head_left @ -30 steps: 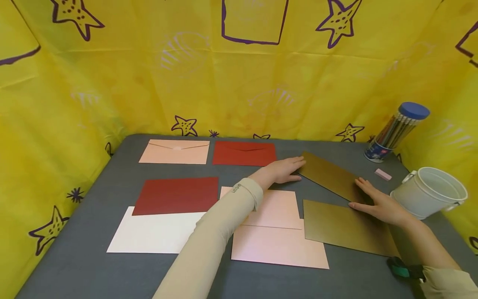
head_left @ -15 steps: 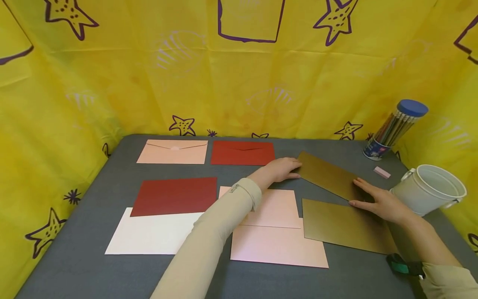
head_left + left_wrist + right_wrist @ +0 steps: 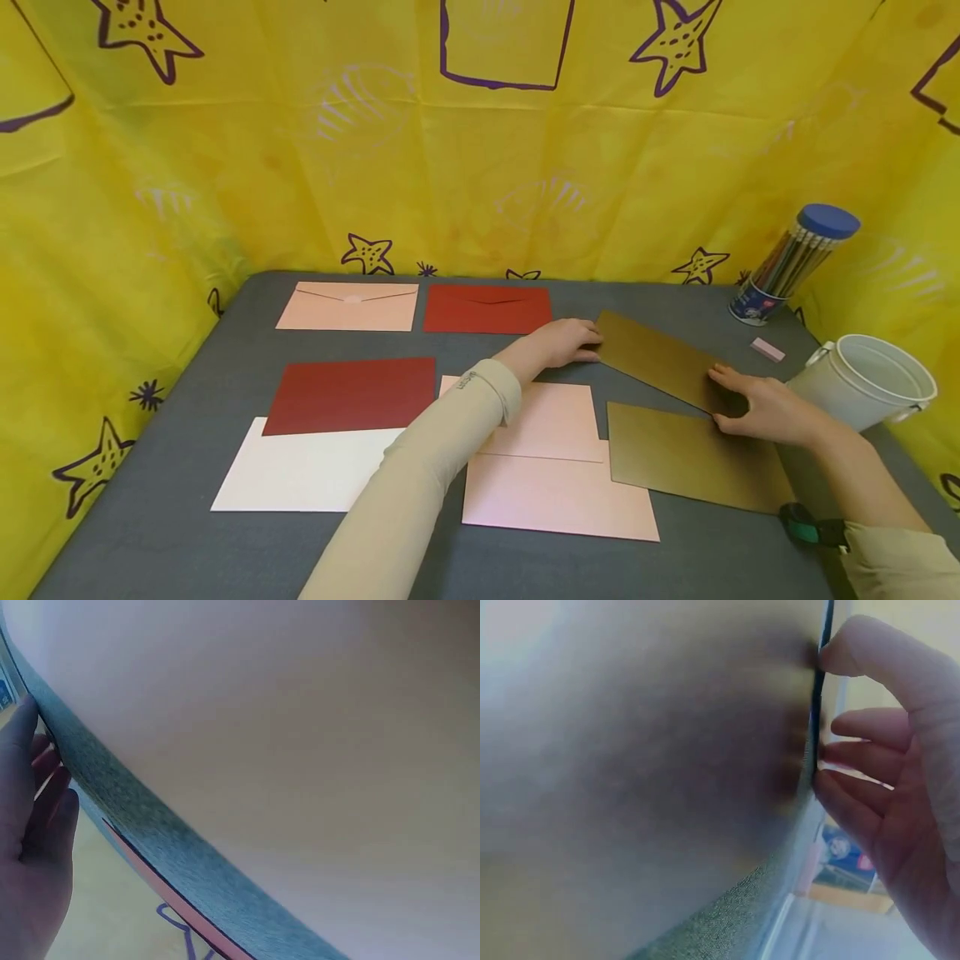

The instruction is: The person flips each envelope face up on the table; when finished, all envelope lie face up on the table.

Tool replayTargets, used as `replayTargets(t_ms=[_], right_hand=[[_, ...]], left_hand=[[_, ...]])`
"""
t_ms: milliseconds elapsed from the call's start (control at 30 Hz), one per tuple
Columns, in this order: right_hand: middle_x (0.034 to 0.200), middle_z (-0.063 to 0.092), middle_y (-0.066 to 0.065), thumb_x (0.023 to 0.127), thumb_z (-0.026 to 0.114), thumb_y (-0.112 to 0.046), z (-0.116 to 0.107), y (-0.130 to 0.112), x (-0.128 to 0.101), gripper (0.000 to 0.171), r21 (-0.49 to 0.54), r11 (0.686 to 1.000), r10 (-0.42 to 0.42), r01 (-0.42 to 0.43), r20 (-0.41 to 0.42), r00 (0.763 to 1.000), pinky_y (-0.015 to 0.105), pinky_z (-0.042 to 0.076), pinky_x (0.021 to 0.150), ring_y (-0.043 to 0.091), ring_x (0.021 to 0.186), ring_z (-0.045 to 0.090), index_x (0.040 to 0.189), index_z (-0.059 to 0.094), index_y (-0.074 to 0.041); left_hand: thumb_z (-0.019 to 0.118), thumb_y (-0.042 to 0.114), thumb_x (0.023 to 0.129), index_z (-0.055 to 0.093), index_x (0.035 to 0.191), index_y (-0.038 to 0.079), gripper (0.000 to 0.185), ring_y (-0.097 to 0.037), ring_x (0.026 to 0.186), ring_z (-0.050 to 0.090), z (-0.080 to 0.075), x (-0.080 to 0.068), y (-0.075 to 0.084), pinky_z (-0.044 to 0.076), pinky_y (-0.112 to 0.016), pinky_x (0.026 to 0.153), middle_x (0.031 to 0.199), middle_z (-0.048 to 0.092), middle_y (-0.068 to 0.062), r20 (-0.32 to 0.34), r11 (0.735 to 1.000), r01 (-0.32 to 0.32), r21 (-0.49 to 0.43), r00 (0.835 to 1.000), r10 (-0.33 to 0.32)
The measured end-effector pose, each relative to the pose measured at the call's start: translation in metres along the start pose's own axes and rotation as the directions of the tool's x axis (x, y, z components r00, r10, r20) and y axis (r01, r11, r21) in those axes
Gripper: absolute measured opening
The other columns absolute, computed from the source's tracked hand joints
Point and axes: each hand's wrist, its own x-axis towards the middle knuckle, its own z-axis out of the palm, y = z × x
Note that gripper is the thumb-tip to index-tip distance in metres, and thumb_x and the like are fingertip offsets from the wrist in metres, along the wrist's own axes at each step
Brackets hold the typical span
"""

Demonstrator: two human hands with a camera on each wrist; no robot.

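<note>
At the right of the table lies the upper gold envelope (image 3: 652, 354), slanted. My left hand (image 3: 558, 342) touches its left end with nearly straight fingers. At its right end my right hand (image 3: 768, 408) grips the edge, thumb at the near corner and curled fingers on the far side. The right wrist view shows that thumb and the fingers (image 3: 862, 757) along the edge. Below lies a second gold envelope (image 3: 697, 454), under my right hand and wrist. Two overlapping pale pink envelopes (image 3: 555, 492) lie in the middle, partly hidden by my left sleeve.
A light pink envelope (image 3: 348, 308) and a red one (image 3: 487, 308) line the back. At left, a dark red envelope (image 3: 352, 396) overlaps a white one (image 3: 292, 475). A white bucket (image 3: 862, 383), a pink eraser (image 3: 768, 349) and a tub of pencils (image 3: 791, 262) stand at right.
The upper gold envelope has shifted slightly toward me and left. My right fingers have curled more and the thumb has moved in at its near corner. My left hand has moved slightly with the envelope.
</note>
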Motion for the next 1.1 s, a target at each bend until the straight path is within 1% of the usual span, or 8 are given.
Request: replayTargets(t_ms=[233,367,567,700,800,900,1000,1100], right_hand=[[0.135,0.043,0.040,0.077,0.074,-0.019,0.000,-0.002,0.001,0.071,-0.057,0.998,-0.009,0.011,0.020,1.000,0.054,0.050,0.081,0.022,0.076,0.063,0.134,0.049,0.014],[0.131,0.049,0.038,0.077,0.071,-0.014,0.002,0.000,-0.003,0.063,-0.065,0.996,-0.057,0.054,-0.045,0.997,0.036,0.048,0.063,0.002,0.051,0.039,0.131,0.053,0.012],[0.117,0.062,0.030,0.077,0.073,-0.007,0.005,0.005,-0.009,0.049,-0.074,0.988,-0.151,0.139,-0.211,0.966,0.022,0.028,0.045,-0.006,0.043,0.020,0.123,0.062,0.007],[0.105,0.069,0.025,0.074,0.075,0.004,0.007,0.009,-0.008,0.045,-0.074,0.982,-0.190,0.175,-0.319,0.929,0.020,0.027,0.042,-0.009,0.044,0.019,0.118,0.066,0.003],[0.100,0.072,0.018,0.074,0.076,0.008,0.008,0.009,-0.007,0.042,-0.044,0.984,-0.178,0.174,-0.379,0.908,0.015,0.029,0.043,-0.015,0.046,0.023,0.115,0.069,-0.001],[0.098,0.074,0.001,0.079,0.074,0.006,0.007,0.007,-0.006,0.034,0.018,0.988,-0.131,0.153,-0.422,0.897,0.007,0.038,0.053,-0.022,0.061,0.043,0.111,0.072,-0.007],[0.097,0.070,-0.017,0.086,0.071,0.000,0.006,0.004,-0.003,0.024,0.127,0.984,-0.056,0.122,-0.432,0.900,0.005,0.045,0.067,-0.019,0.086,0.056,0.108,0.074,-0.008],[0.093,0.070,-0.019,0.089,0.069,-0.004,0.004,0.000,0.000,0.018,0.249,0.966,0.041,0.070,-0.414,0.909,0.006,0.046,0.066,-0.013,0.081,0.061,0.106,0.073,-0.005]], left_hand=[[0.062,0.033,0.096,0.059,0.134,0.008,0.045,-0.018,0.127,0.051,-0.001,-0.005,-0.003,0.035,-0.023,0.107,0.136,0.056,-0.006,0.002,0.995,0.005,-0.097,1.000,-0.005],[0.061,0.035,0.097,0.058,0.136,0.010,0.047,-0.017,0.128,0.049,0.000,-0.007,-0.004,0.034,-0.022,0.107,0.138,0.054,-0.005,0.030,0.995,0.004,-0.100,1.000,-0.001],[0.059,0.033,0.098,0.055,0.139,0.012,0.046,-0.017,0.132,0.046,-0.001,-0.014,-0.005,0.033,-0.024,0.108,0.142,0.051,-0.004,0.047,0.996,-0.006,-0.090,0.999,0.011],[0.059,0.028,0.099,0.057,0.137,0.011,0.042,-0.017,0.130,0.047,-0.003,-0.020,-0.007,0.032,-0.023,0.108,0.139,0.054,-0.004,-0.020,0.991,-0.020,-0.132,1.000,0.017],[0.060,0.021,0.099,0.063,0.130,0.010,0.033,-0.016,0.123,0.052,-0.005,-0.025,-0.009,0.034,-0.021,0.106,0.130,0.060,-0.004,-0.123,0.980,-0.039,-0.197,0.992,0.014],[0.062,0.015,0.097,0.067,0.121,0.009,0.026,-0.013,0.113,0.057,-0.007,-0.029,-0.010,0.039,-0.019,0.100,0.119,0.064,-0.002,-0.226,0.956,-0.041,-0.291,0.974,-0.027],[0.065,0.011,0.095,0.070,0.115,0.008,0.021,-0.010,0.106,0.060,-0.007,-0.033,-0.010,0.042,-0.020,0.096,0.113,0.067,-0.002,-0.297,0.907,-0.033,-0.421,0.949,-0.103],[0.067,0.011,0.093,0.071,0.111,0.007,0.019,-0.011,0.100,0.061,-0.008,-0.035,-0.010,0.046,-0.021,0.092,0.108,0.068,-0.003,-0.340,0.838,-0.041,-0.544,0.924,-0.176]])
